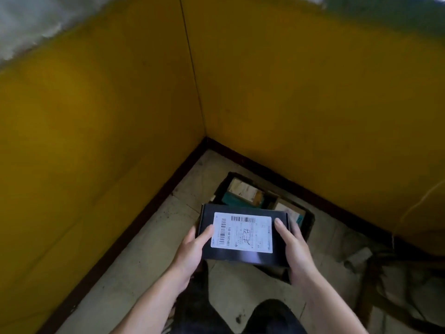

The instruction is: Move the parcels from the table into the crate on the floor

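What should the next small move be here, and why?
Probably lower the black parcel forward and down into the crate. The left hand and right hand grip its two ends, holding it in the air over the crate's near side. The crate already holds other parcels, so this one likely goes on top.

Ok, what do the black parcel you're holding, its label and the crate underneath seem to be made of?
The black parcel looks like cardboard, matte black with a faint sheen; folded flap edges show at its far corners. The label looks like a white paper sticker, smooth, with printed barcodes. The crate is dark, possibly plastic, but too dim and blurred to be sure.
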